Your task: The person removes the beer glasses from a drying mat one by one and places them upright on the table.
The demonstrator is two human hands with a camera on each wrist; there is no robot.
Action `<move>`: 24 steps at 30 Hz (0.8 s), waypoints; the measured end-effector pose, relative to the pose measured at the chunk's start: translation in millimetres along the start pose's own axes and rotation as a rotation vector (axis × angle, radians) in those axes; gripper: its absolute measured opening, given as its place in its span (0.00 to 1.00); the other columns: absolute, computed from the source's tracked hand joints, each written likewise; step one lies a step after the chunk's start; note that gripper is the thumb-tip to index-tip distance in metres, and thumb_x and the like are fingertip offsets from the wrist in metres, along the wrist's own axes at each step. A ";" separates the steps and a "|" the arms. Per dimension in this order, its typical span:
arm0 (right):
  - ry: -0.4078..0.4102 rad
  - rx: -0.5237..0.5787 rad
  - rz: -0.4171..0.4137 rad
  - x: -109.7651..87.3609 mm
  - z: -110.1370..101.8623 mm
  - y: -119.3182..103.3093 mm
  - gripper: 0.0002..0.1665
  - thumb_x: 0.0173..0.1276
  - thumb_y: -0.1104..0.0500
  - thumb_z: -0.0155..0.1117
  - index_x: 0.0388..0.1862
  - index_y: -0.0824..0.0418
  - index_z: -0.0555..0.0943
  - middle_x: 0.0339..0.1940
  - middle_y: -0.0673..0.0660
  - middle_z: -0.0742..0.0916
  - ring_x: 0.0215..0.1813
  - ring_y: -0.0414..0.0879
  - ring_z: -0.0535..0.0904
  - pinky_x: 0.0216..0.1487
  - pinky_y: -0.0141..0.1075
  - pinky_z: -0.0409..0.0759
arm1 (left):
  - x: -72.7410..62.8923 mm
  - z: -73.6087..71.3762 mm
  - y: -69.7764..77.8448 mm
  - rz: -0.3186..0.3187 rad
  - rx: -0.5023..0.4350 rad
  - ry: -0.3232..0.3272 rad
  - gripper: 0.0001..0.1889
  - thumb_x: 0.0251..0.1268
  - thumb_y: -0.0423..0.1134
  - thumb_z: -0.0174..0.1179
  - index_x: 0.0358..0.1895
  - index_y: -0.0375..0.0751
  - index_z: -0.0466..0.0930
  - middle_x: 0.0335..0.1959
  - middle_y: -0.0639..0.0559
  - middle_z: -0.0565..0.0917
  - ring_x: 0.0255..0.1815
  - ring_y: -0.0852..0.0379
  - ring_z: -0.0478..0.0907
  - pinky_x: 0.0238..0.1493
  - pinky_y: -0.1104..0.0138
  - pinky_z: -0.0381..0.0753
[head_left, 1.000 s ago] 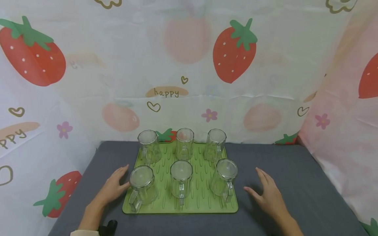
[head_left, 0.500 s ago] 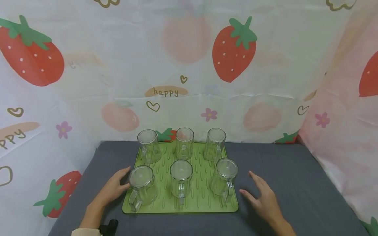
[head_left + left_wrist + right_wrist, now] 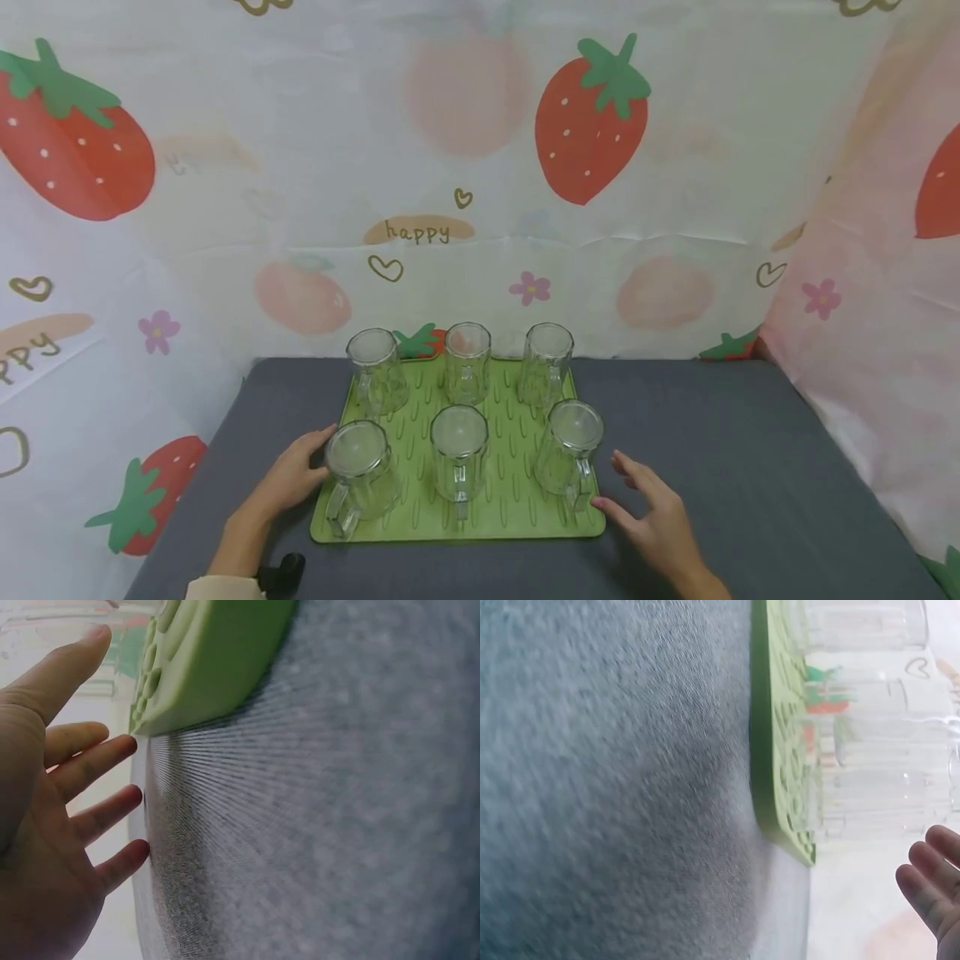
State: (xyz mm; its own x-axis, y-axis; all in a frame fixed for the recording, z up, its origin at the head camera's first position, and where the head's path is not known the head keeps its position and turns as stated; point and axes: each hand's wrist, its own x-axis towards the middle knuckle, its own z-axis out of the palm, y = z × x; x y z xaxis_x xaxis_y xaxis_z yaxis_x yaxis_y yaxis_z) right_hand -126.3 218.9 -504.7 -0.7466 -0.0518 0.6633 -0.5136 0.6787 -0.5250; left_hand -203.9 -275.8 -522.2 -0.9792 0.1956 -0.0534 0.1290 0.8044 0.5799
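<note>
Several clear glass mugs stand upside down in two rows on a green ridged drying mat [image 3: 513, 521]. My left hand [image 3: 288, 479] is beside the front left mug [image 3: 367, 475], its fingers extended with the fingertips right at the mug's side. In the left wrist view the left hand [image 3: 56, 795] has spread fingers and nothing in it, near the mat's corner [image 3: 202, 675]. My right hand [image 3: 652, 517] reaches toward the front right mug [image 3: 558, 458], thumb close to its handle [image 3: 581, 485]. In the right wrist view the right hand's fingers [image 3: 930, 874] are straight beside the mugs [image 3: 885, 780].
The front middle mug [image 3: 459, 458] has its handle toward me. Behind it are the back left mug [image 3: 378, 375], back middle mug [image 3: 467, 367] and back right mug [image 3: 546, 367]. Grey cloth [image 3: 720, 450] covers the table, and a strawberry-print curtain [image 3: 675, 183] hangs behind.
My right hand has moved left toward the front right mug. The left hand has edged slightly closer to the front left mug. The mugs and mat keep their places.
</note>
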 end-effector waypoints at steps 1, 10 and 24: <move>-0.002 0.004 -0.003 -1.0 1.1 -0.5 0.42 0.34 0.68 0.83 0.56 0.69 0.80 0.46 0.60 0.88 0.49 0.35 0.82 0.47 0.17 0.76 | 0.6 0.1 -0.7 -0.002 -0.004 -0.002 0.34 0.63 0.27 0.55 0.73 0.29 0.58 0.69 0.23 0.62 0.69 0.24 0.58 0.61 0.36 0.68; -0.035 0.041 0.021 -10.2 11.1 -5.0 0.40 0.37 0.69 0.82 0.55 0.68 0.81 0.46 0.59 0.88 0.47 0.37 0.83 0.44 0.20 0.78 | 4.1 -1.2 -4.8 0.062 0.002 0.037 0.30 0.65 0.31 0.60 0.69 0.27 0.65 0.65 0.25 0.70 0.66 0.26 0.65 0.62 0.36 0.68; -0.034 0.060 0.109 -16.1 22.4 -17.7 0.35 0.42 0.68 0.80 0.55 0.66 0.82 0.41 0.55 0.88 0.38 0.46 0.85 0.35 0.38 0.86 | -26.1 -12.4 -11.3 0.057 0.021 -0.004 0.39 0.59 0.51 0.67 0.68 0.28 0.67 0.65 0.27 0.72 0.66 0.26 0.66 0.62 0.36 0.67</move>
State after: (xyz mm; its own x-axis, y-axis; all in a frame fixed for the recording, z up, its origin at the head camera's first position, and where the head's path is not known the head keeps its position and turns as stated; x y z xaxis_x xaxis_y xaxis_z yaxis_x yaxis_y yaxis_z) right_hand -114.7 191.3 -518.1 -0.8126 -0.0061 0.5827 -0.4525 0.6367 -0.6243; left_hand -181.8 -296.9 -517.2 -0.9695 0.2440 -0.0239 0.1882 0.8034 0.5649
